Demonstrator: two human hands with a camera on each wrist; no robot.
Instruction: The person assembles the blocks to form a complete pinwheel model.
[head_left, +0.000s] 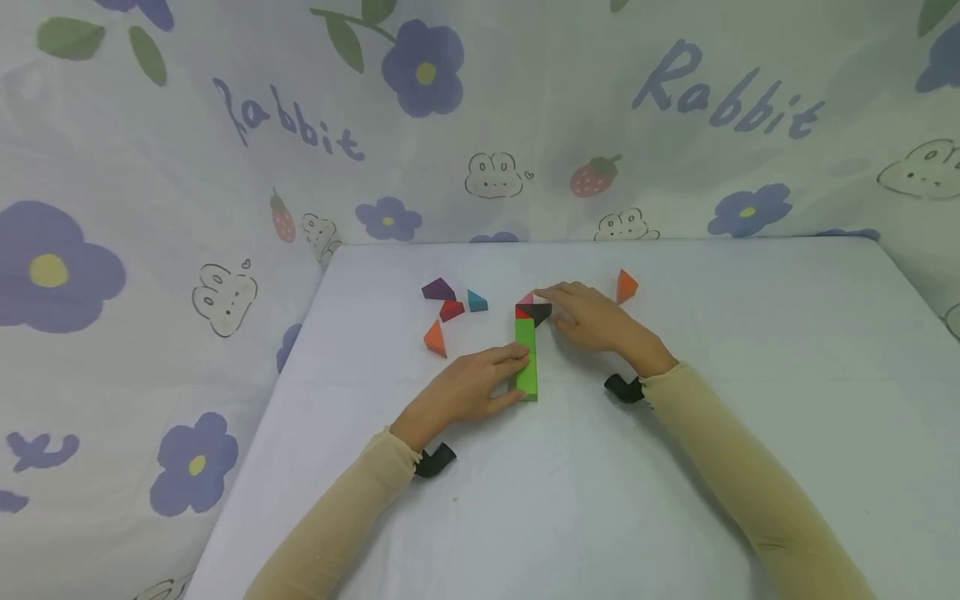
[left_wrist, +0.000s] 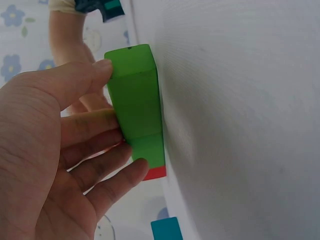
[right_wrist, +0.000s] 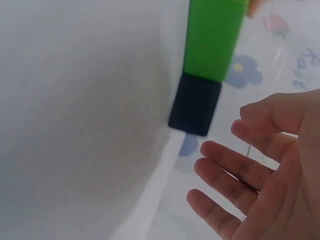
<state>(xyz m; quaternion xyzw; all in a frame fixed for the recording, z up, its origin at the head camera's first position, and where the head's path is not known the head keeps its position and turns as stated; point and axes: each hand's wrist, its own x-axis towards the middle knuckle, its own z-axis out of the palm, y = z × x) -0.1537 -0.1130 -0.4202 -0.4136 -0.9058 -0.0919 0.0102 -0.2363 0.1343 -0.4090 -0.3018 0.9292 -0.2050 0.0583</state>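
Observation:
A long green bar (head_left: 527, 375), with a seam across it, lies on the white table. My left hand (head_left: 474, 383) rests against its left side, the fingers (left_wrist: 107, 162) nearly straight and the thumb at its near end. At the bar's far end sit a red piece (head_left: 522, 312), a black block (head_left: 537, 313), a pink piece (head_left: 527, 298) and a white piece (head_left: 540, 299), touching one another. Beside these, my right hand (head_left: 588, 317) has loosely extended fingers, an index fingertip at the white piece. The right wrist view shows its fingers apart from the black block (right_wrist: 195, 104).
Left of the bar lie a purple block (head_left: 438, 289), a red block (head_left: 452, 311), a blue block (head_left: 477, 302) and an orange block (head_left: 436, 339). Another orange block (head_left: 627, 286) lies beyond the right hand. A patterned cloth (head_left: 555, 108) hangs behind the table.

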